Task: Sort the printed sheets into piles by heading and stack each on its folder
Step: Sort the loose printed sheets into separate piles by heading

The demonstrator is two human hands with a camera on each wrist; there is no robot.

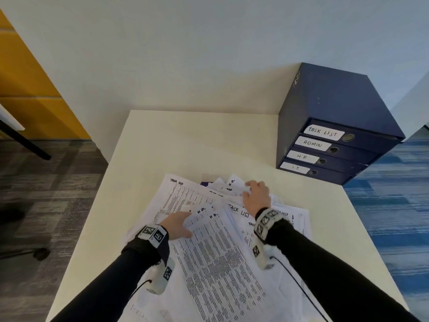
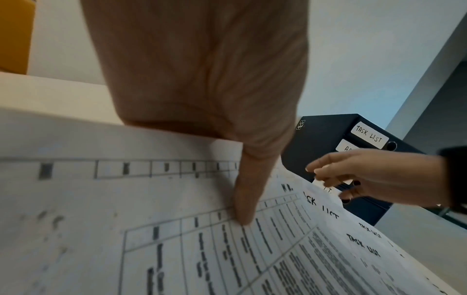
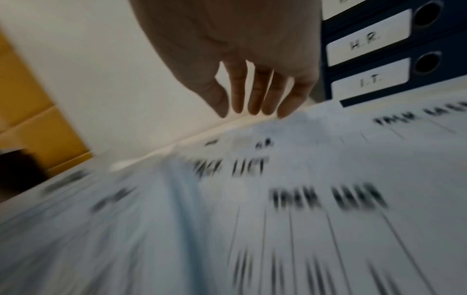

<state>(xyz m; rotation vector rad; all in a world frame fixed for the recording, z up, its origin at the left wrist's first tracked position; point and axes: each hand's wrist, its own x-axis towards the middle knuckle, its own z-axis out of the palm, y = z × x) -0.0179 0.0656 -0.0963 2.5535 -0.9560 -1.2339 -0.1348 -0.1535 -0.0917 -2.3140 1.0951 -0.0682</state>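
Sorting has barely begun: on the worktop [image 1: 162,145] the left hand [image 1: 178,225] pinches an H.R. sheet [image 1: 216,259] in the mixed heap, the right hand [image 1: 256,194] hovers with relaxed fingers [image 3: 255,95] farther right, and the folders [image 1: 325,152] stay stacked far right, so next come laid-out folders.

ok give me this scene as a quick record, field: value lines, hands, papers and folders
left hand: holds a printed sheet, thumb on top
right hand: open, fingers over far edge of the sheets
sheets: unsorted overlapping heap on table; TASK LIST and H.R. headings visible
folders: four stacked flat, far right
labels top to bottom: TASK LIST, ADMIN, HR, IT
sorted piles: none yet
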